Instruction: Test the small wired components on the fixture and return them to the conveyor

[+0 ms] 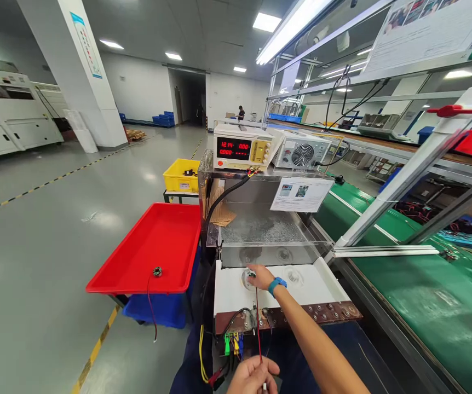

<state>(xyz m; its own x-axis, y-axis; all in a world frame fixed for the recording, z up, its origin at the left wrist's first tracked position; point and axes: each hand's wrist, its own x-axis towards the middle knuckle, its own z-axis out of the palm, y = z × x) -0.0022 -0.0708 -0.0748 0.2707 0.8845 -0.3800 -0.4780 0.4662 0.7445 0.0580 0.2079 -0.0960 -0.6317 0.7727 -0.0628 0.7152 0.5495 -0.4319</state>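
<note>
My right hand [262, 277], with a blue wristband, reaches forward and pinches a small round part [249, 274] at the left round recess of a white fixture plate [318, 284]. A thin red wire [257, 317] runs from that part back to my left hand [252, 378], which is closed on the wire's near end at the bottom edge of view. A second round recess [294, 276] lies just to the right of my right hand.
A red tray [137, 262] on the left holds one round part with a red lead [157, 271]; a blue crate [157, 309] sits below it. Behind the fixture stand a clear enclosure [260, 230], a power supply [242, 148] and a yellow bin [180, 175]. A green conveyor [416, 295] runs along the right.
</note>
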